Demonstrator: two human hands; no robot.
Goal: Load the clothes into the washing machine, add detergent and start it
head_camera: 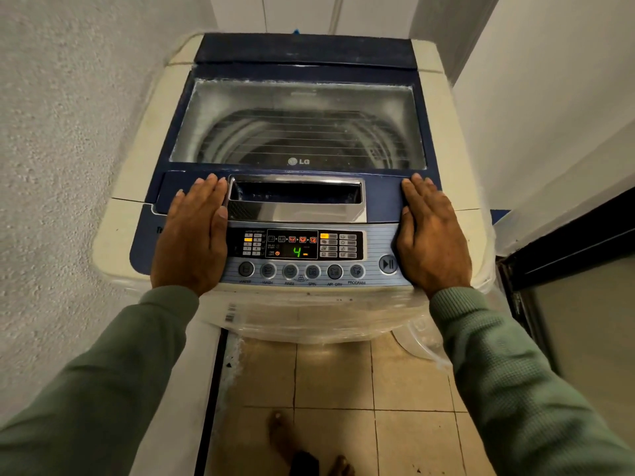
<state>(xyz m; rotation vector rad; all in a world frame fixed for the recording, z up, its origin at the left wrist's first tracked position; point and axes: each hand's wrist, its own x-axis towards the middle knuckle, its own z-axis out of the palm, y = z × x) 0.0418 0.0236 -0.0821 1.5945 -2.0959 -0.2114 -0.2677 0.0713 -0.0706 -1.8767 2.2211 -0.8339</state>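
At centre front of the machine top: pale blue striped plastic control panel (374, 242), lit; green digit 4 (297, 251) on its dark display; row of round grey buttons (300, 271) along its near edge; round dark start/pause button (388, 264) at its right end

Around control panel: cream top-loading washing machine (120, 235), with clear plastic film (309, 321) over the front just below

Behind control panel: dark blue plastic lid with clear glass window (385, 201), shut; chrome handle recess (295, 197) at its front edge; grey ridged drum (295, 139) dim through cloudy glass; clothes not discernible inside, detergent nowhere in view

Left end of control panel: left hand (192, 235), palm down, fingers straight and together, flat across panel end and lid front; nothing held

Right end of control panel: right hand (433, 235), likewise flat, fingers straight, fingertips on lid corner, thumb side just beside start/pause button; nothing held

Below control panel: beige tiled floor (343, 372), bare foot (278, 427)

Hazards, as judged:
- stray press of start/pause button on lifting the right hand away; cause, closeness of thumb side to button; result, cycle paused or wrongly begun
- unseen keys, if any, under left palm; cause, palm weight over panel end; result, setting altered or power cut
- lid not fully seated; cause, uneven push from the two hands; result, likely refusal to start
- load and detergent unverified; cause, cloudy glass; result, possible empty or soapless wash
- bare foot near machine base; slip risk in case of leak
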